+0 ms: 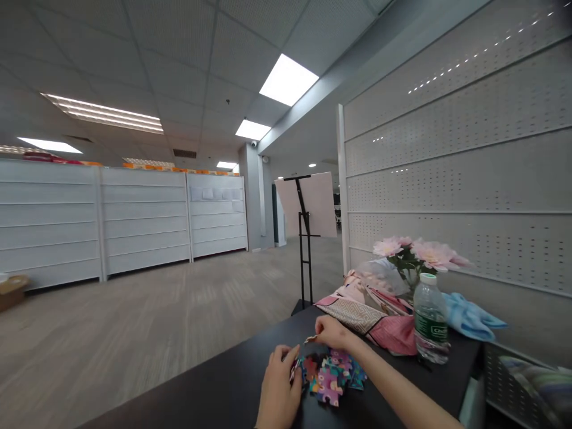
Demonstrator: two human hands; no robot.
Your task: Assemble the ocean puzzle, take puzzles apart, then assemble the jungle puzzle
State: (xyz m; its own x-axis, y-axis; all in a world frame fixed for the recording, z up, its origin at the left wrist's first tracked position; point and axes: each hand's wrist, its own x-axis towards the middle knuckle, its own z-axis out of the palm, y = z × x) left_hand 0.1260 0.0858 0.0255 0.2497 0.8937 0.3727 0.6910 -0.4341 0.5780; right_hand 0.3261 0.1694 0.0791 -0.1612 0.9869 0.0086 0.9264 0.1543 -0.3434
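A heap of colourful jigsaw puzzle pieces [333, 372] lies on the black table [223, 387] right in front of me. My left hand [279, 387] rests at the heap's left edge, fingers curled on a small puzzle piece [295, 366]. Just beyond the heap, my right hand [331, 333] pinches another small piece [310, 339] between its fingertips above the table.
A clear water bottle [431, 319] with a white cap stands to the right. Behind it are pink flowers [415, 253], folded patterned cloth [370, 313] and a blue cloth [469, 316]. A black easel [306, 238] stands past the table. A perforated partition wall [456, 167] runs along the right.
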